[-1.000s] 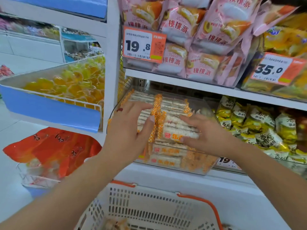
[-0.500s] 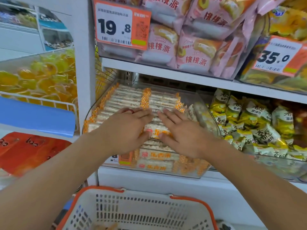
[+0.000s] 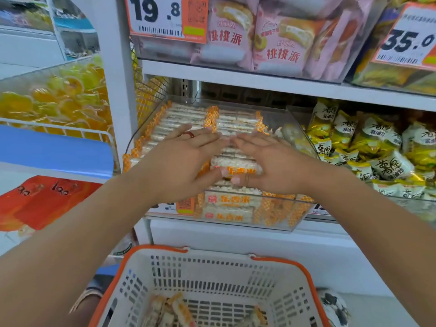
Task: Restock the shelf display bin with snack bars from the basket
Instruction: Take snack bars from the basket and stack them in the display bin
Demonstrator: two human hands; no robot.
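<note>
A clear plastic display bin (image 3: pixel 278 222) on the middle shelf holds rows of white snack bars (image 3: pixel 186 119) with orange checked ends. My left hand (image 3: pixel 181 159) and my right hand (image 3: pixel 269 161) lie flat side by side on the bars near the bin's front, fingers straight, fingertips almost meeting. Both thumbs touch the top front bar (image 3: pixel 238 167). Below, the white basket with an orange rim (image 3: pixel 299 265) holds several more bars (image 3: pixel 172 310) at its bottom.
Yellow snack packs (image 3: pixel 368 147) fill the bin to the right. Pink pie packs (image 3: pixel 278 36) sit on the shelf above behind price tags. A wire bin of yellow sweets (image 3: pixel 59 100) with a blue front stands left, red bags (image 3: pixel 42 201) beneath it.
My hands have come together from apart and flattened over the front bars. The view has shifted left and down, showing more of the basket.
</note>
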